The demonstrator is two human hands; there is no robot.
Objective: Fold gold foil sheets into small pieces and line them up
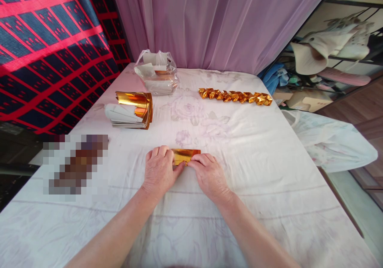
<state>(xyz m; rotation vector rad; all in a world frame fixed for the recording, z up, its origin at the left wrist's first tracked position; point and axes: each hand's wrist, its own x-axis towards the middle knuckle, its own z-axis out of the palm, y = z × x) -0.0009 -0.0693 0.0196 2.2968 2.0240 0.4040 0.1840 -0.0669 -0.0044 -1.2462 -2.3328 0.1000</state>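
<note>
A narrow folded piece of gold foil paper (187, 155) lies on the table between my two hands. My left hand (160, 168) grips its left end, fingers curled over it and thumb along the near edge. With thumb and fingers pinched, my right hand (211, 174) holds the near right part. Both thumb tips come close together at the front edge of the paper. Further off to the left stands a stack of gold and white paper sheets (131, 110). At the back right, a row of folded gold foil pieces (235, 96) lies in a line.
A clear plastic bag (157, 72) of paper stands at the back of the cloth-covered table (191, 120). A blurred-out item (79, 164) lies on the left. Purple curtains (194, 24) hang behind; shelves with hats (332, 44) stand at right.
</note>
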